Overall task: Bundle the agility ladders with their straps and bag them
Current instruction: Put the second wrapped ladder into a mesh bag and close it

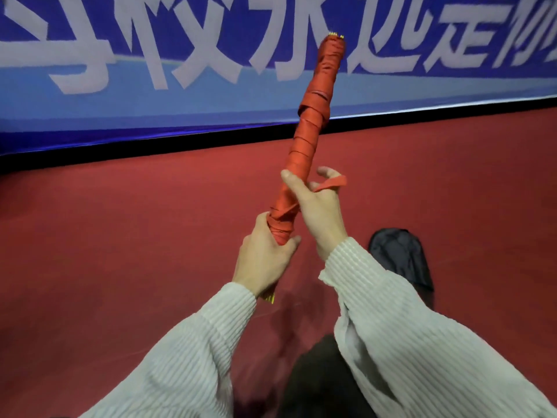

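Black bag (399,256) lies on the floor (120,236); your left hand (265,257) grips the ladder bundle (304,140), right hand (316,212) pinching its strap (331,184).

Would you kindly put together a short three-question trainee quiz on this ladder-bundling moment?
1. True or false: the ladder bundle lies flat on the floor.
2. Which hand grips the bundle's lower end?
3. The right hand pinches: A) the black bag B) the loose strap end C) the banner

Key: 1. False, it is held up, tilted. 2. The left hand. 3. B.
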Tool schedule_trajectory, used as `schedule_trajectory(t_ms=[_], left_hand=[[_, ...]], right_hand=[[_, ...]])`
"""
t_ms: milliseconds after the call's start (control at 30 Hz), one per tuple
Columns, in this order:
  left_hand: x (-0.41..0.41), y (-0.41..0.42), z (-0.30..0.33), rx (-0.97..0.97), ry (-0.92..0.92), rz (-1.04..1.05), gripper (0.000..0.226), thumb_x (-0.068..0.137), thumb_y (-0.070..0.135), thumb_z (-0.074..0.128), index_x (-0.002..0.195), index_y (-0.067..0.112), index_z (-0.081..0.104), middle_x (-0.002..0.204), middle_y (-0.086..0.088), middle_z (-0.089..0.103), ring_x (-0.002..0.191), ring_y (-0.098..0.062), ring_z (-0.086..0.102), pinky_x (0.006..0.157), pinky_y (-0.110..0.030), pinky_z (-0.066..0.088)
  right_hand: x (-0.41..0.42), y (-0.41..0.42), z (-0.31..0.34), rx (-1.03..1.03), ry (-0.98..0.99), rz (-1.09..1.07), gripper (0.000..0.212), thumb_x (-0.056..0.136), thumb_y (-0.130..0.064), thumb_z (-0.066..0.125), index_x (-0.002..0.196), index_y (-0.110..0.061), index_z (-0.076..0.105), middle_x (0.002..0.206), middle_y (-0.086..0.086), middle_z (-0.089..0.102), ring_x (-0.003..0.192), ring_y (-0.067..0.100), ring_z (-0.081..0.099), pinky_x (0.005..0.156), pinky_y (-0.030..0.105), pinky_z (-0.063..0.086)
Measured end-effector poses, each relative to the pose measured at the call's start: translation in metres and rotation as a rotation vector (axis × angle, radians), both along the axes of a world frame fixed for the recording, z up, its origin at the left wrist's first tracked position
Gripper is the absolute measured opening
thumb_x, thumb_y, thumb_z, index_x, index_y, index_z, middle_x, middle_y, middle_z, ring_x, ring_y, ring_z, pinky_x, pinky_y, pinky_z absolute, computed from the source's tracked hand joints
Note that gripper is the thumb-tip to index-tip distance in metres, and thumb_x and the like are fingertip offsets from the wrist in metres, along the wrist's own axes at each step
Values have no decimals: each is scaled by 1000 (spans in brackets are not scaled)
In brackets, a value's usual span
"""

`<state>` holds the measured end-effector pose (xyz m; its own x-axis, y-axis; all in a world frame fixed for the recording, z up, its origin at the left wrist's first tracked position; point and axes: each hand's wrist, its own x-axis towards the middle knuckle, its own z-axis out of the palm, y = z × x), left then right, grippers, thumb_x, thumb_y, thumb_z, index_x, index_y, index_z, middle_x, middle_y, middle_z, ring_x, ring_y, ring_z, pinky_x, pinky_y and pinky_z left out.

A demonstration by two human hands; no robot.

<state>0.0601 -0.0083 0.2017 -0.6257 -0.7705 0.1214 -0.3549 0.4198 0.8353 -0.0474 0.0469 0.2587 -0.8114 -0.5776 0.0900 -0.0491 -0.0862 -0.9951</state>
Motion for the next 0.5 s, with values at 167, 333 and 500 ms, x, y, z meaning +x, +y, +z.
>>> schedule_trajectory(t_ms=[167,333,500], left_hand=[[-42,25,-26,17,-1,-260,51,87,55,71,129,39,46,102,10,72,91,-16,71,83,-44,58],[-83,40,-69,10,-204,-610,48,90,63,63,128,34,58,121,6,60,113,-12,61,103,-42,51],[-112,66,-138,66,-353,-686,56,96,50,66,141,18,58,127,-1,57,110,-18,62,102,-33,48]], right_hand=[[-43,24,-31,-189,-285,-30,67,75,-38,88,129,-16,54,92,1,69,86,18,70,91,47,59],[-86,75,-88,-165,-225,-266,36,82,-9,77,106,-16,50,78,14,58,66,27,61,63,41,54],[-111,153,-165,122,-164,-442,34,71,-13,78,98,-19,58,75,12,61,64,25,58,63,38,49]])
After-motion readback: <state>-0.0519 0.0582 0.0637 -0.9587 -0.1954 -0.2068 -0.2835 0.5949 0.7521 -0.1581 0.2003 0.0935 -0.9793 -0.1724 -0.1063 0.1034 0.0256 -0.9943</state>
